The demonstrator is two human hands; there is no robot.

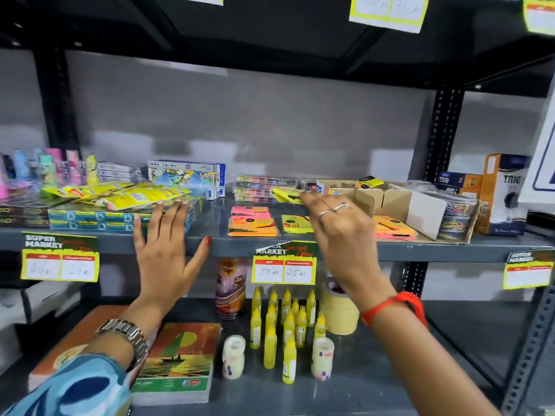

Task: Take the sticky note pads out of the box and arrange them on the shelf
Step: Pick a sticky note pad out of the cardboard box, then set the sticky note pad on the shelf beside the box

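Two hands reached over the shelf (450,252) at mid-frame. Right hand (339,223) pinched a yellow pad (286,196); left hand (163,244) lay spread, fingers apart.

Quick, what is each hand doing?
Left hand: open, flat at the shelf edge, holding nothing.
Right hand: holding a yellow pad.

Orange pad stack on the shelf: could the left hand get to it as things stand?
Probably yes. The left hand is open and empty at the shelf edge, and bare shelf lies between it and the orange pad stack.
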